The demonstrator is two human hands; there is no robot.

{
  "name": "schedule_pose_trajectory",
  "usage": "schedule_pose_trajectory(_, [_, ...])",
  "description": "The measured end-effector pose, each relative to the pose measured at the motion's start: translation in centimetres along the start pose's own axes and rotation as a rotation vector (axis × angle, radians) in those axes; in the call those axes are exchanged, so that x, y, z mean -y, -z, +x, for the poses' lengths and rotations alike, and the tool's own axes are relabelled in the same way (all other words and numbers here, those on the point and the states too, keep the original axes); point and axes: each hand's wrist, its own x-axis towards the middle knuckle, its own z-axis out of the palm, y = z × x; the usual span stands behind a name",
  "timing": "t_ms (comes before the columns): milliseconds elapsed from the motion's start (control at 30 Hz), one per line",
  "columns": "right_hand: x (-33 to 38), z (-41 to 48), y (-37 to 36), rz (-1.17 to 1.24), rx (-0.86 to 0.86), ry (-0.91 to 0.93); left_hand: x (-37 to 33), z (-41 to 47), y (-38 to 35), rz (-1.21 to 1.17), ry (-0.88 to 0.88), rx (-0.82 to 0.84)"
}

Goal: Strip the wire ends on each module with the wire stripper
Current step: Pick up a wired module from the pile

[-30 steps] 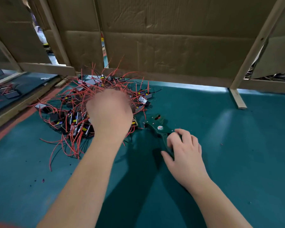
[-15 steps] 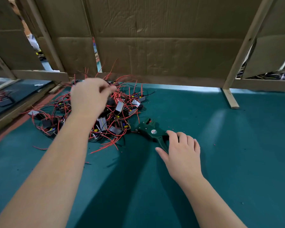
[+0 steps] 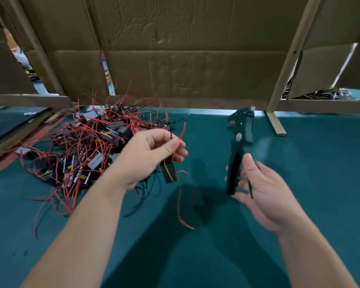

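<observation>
Teal felt bench (image 3: 312, 167), cardboard screen (image 3: 195, 69) behind | left hand (image 3: 148, 156) pinches limp red and black leads (image 3: 182, 130), small black rectangular module (image 3: 168, 173) dangling above bench centre | right hand (image 3: 264, 190) wraps handles of dark green wire stripper (image 3: 241, 140) | judgement: light, floppy; pinch near ends.

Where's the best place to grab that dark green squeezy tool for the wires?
Grab the wire stripper by its two long handles at the bottom, coming from the right, as the right hand does. It stands upright, and its head on top must stay free for wires. The handles spread apart, so a wrapped hand can probably squeeze them.
</observation>
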Motion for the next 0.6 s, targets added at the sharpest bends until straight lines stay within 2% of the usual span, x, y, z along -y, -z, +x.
schedule_pose_trajectory(167, [2.0,-0.1,2.2,0.053,0.103,-0.064,2.0,0.4,-1.5,-0.199,0.045,-0.054])
schedule_pose_trajectory(367, [1.0,-0.5,2.2,0.111,0.273,-0.207,3.8,-0.3,-2.5,-0.163,-0.012,-0.188])
schedule_pose_trajectory(600, [-2.1,-1.3,1.2,0.196,0.426,-0.247,4.4,-1.1,-2.3,-0.191,-0.065,-0.189])
